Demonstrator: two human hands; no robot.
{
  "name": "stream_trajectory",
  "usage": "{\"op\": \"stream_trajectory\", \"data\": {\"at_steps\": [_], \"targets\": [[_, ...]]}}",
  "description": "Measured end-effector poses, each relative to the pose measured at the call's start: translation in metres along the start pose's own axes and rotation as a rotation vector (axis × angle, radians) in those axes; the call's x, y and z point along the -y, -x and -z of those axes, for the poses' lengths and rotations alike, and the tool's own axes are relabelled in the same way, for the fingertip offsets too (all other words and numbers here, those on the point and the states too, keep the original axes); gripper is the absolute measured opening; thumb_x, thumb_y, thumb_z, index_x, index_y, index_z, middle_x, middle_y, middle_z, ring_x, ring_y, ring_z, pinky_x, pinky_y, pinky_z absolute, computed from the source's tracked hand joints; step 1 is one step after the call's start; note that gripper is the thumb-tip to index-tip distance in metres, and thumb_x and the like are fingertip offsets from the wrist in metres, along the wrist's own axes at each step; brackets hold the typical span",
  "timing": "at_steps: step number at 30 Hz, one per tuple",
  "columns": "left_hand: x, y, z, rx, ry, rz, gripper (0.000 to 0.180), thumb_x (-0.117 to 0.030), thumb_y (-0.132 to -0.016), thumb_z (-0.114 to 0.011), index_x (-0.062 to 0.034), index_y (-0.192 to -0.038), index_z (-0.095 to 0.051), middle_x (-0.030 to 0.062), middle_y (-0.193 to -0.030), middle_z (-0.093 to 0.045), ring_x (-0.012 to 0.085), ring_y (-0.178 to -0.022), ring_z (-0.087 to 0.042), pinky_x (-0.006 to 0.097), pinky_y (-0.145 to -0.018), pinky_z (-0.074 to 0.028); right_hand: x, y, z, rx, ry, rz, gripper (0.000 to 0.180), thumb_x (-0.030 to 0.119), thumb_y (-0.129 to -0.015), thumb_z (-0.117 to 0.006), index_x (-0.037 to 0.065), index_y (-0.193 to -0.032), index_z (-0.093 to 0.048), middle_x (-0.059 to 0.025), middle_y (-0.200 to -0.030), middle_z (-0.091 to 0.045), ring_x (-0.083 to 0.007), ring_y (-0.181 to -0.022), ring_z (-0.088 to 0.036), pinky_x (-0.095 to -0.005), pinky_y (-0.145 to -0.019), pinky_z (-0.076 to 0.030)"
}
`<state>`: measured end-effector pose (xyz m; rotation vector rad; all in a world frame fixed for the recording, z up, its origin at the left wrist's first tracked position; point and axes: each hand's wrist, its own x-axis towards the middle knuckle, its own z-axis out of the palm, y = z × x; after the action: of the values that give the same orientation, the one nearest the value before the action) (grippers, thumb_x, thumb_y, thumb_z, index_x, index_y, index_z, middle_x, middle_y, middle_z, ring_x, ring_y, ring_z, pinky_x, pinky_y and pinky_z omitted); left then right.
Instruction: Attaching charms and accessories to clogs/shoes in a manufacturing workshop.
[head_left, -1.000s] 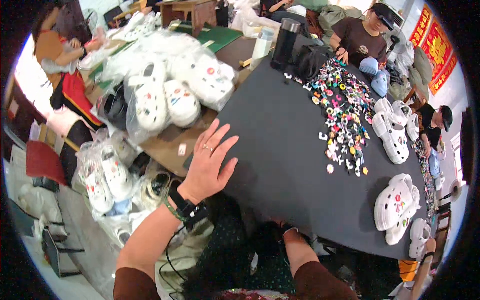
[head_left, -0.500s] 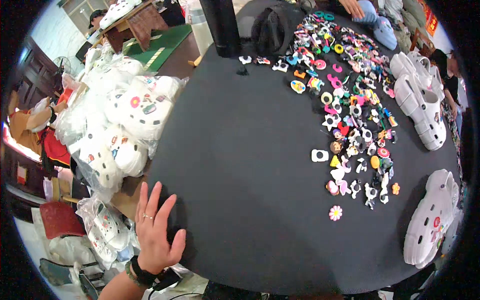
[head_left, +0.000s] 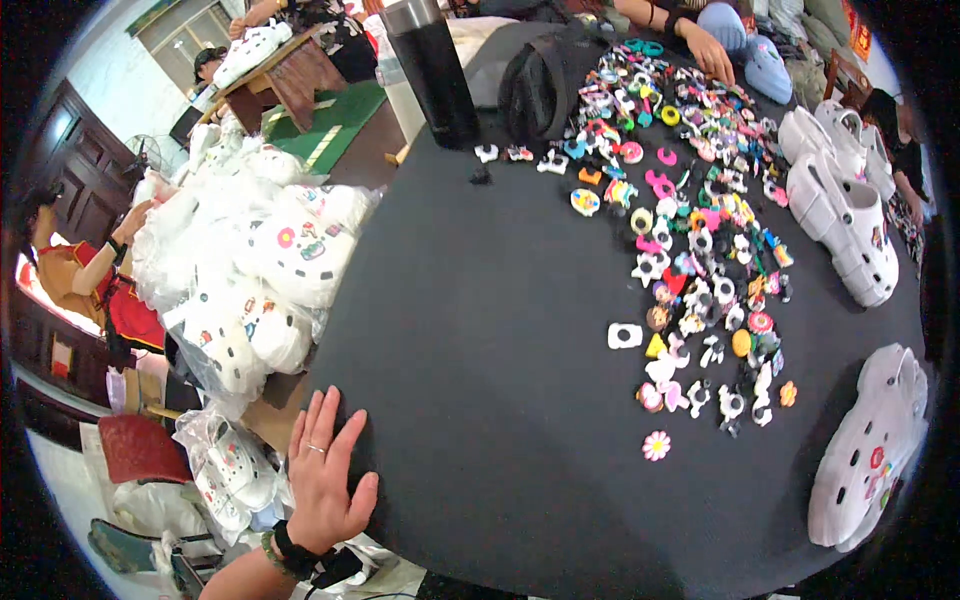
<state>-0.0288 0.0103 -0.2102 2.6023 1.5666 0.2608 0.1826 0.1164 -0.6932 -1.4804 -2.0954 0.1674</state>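
My left hand (head_left: 333,478) lies flat at the left edge of the dark table (head_left: 480,400), fingers apart and nothing in it. A ring is on one finger, a black band on the wrist. My right hand is out of view. Small colourful shoe charms (head_left: 700,215) spread in a long heap over the table's right half. A pink-and-white flower charm (head_left: 656,445) lies nearest to me, and a white square charm (head_left: 625,335) sits apart on the heap's left. At the right edge rests a white clog (head_left: 868,450) with charms fixed on it.
Bagged white clogs (head_left: 290,250) are piled left of the table. More white clogs (head_left: 845,215) stand at the far right. A black tumbler (head_left: 430,75) and a black bag (head_left: 535,90) stand at the back. Another person's hand (head_left: 708,52) reaches over the heap's far end.
The whole view has shifted slightly. At the far end, the other person's hand has come further over the charms. My left hand stays spread at the table edge.
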Motion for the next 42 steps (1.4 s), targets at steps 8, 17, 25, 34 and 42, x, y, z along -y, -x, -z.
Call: {"op": "stream_trajectory", "data": {"at_steps": [8, 17, 25, 34, 42], "targets": [[-0.004, 0.010, 0.010, 0.020, 0.049, 0.017, 0.058, -0.031, -0.082, -0.055, -0.0042, -0.133, -0.048, 0.0251, -0.147, -0.031, 0.0421, -0.136, -0.028, 0.053, -0.111, -0.019, -0.011, -0.083, 0.078, -0.093, 0.091, 0.124, 0.029, 0.029, -0.080, -0.059, 0.012, -0.102, -0.066, -0.0142, -0.106, -0.064, -0.0309, -0.097, -0.061, -0.0447, -0.085, -0.046], [0.008, 0.011, -0.016, -0.198, -0.027, -0.134, 0.052, -0.026, -0.086, -0.054, -0.0067, -0.133, -0.047, 0.0216, -0.146, -0.035, 0.0406, -0.134, -0.031, 0.052, -0.108, -0.025, 0.036, 0.017, 0.169, -0.091, 0.232, 0.068, 0.033, 0.032, -0.080, -0.058, 0.013, -0.106, -0.066, -0.0138, -0.111, -0.064, -0.0313, -0.100, -0.060, -0.0447, -0.089, -0.046], [0.021, 0.004, -0.030, -0.381, -0.061, -0.197, 0.046, -0.031, -0.090, -0.052, -0.0126, -0.133, -0.050, 0.0182, -0.139, -0.046, 0.0364, -0.130, -0.040, 0.050, -0.107, -0.029, 0.123, 0.228, 0.035, 0.041, 0.181, -0.143, 0.035, 0.035, -0.081, -0.057, 0.014, -0.109, -0.066, -0.0135, -0.115, -0.063, -0.0316, -0.104, -0.060, -0.0448, -0.092, -0.046], [0.042, 0.023, -0.040, -0.336, -0.174, -0.084, 0.044, -0.034, -0.093, -0.049, -0.0150, -0.132, -0.050, 0.0161, -0.141, -0.045, 0.0345, -0.132, -0.039, 0.048, -0.108, -0.029, 0.081, 0.273, 0.024, 0.516, 0.006, -0.628, 0.029, 0.029, -0.081, -0.061, 0.005, -0.094, -0.070, -0.0207, -0.102, -0.066, -0.0379, -0.097, -0.063, -0.0456, -0.085, -0.051], [0.004, -0.003, -0.042, -0.359, -0.034, -0.176, 0.042, -0.032, -0.094, -0.049, -0.0152, -0.133, -0.050, 0.0160, -0.141, -0.045, 0.0353, -0.132, -0.039, 0.048, -0.108, -0.029, 0.051, 0.310, 0.089, 0.306, 0.171, -0.968, 0.054, 0.041, -0.076, -0.065, 0.007, -0.117, -0.060, -0.0231, -0.117, -0.059, -0.0383, -0.108, -0.058, -0.0470, -0.090, -0.047]]}}
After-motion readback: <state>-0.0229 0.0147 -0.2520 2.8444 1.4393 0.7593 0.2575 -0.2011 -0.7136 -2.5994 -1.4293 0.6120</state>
